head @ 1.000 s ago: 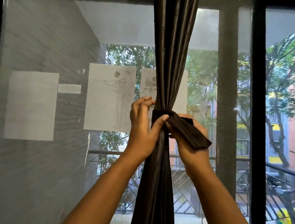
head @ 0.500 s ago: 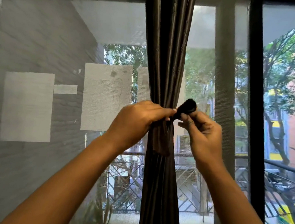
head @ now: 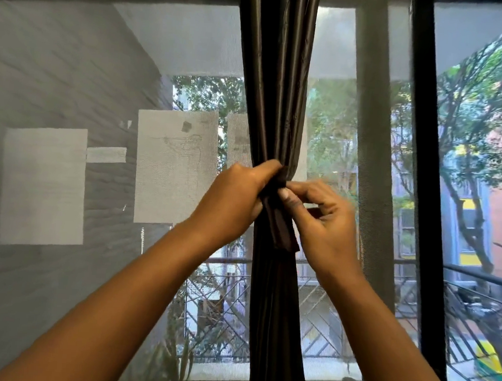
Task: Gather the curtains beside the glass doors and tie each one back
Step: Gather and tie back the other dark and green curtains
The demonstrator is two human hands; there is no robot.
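A dark brown curtain (head: pixel 278 72) hangs bunched into a narrow column in front of the glass door. A band of the same dark cloth, the tieback (head: pixel 281 225), wraps it at its waist, and one end hangs down over the front. My left hand (head: pixel 233 204) grips the gathered curtain and the band from the left, fingers curled round them. My right hand (head: pixel 319 216) pinches the band at the wrap with thumb and forefinger, right against the left hand's fingertips. The knot itself is hidden between the hands.
Behind the curtain is a mesh screen (head: pixel 73 71) with paper sheets (head: pixel 175 166) stuck to it. A black door frame post (head: pixel 425 174) stands at the right. Outside are a balcony railing (head: pixel 475 298), trees and a street.
The right hand has brought the tieback's end from up beside the curtain in to the wrap; that end now hangs down the front. The left hand keeps its grip.
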